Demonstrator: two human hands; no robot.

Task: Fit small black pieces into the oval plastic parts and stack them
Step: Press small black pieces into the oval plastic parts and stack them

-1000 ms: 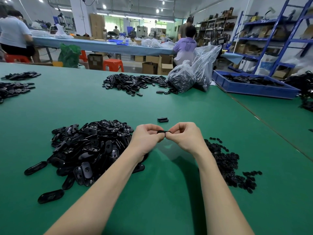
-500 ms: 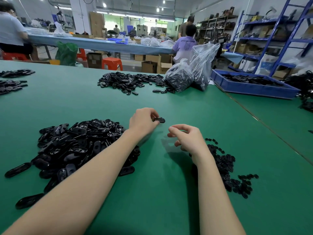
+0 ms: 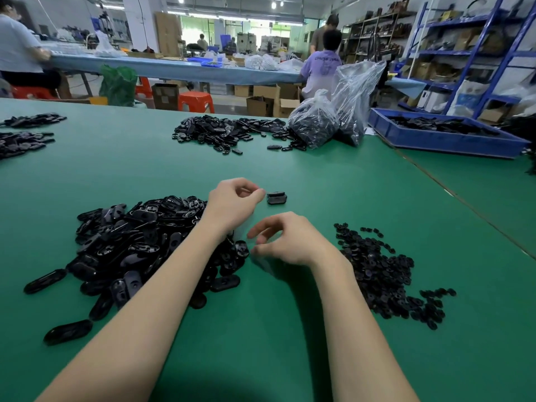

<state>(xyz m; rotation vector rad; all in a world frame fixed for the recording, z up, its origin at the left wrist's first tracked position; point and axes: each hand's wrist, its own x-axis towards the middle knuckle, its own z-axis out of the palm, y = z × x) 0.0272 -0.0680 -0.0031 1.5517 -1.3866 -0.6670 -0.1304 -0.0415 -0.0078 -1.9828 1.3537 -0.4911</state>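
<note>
Left hand [image 3: 232, 206] mid-frame, fingers loosely curled, empty, just beside small stack [image 3: 276, 197] on green table [image 3: 261, 329]. Right hand [image 3: 285, 240] below it, fingers loose, nothing held. Oval parts [image 3: 139, 239] heaped left; small pieces [image 3: 380, 271] heaped right. Likely light, stiff, smooth plastic; best pinched by long edges.

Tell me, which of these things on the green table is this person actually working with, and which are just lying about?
In the job:
- pile of oval plastic parts, by the left hand
- heap of small black pieces, by the right hand
- small stack of finished ovals

Just lying about:
- far pile of ovals
- two plastic bags
- blue tray
- piles at the left edge
</note>
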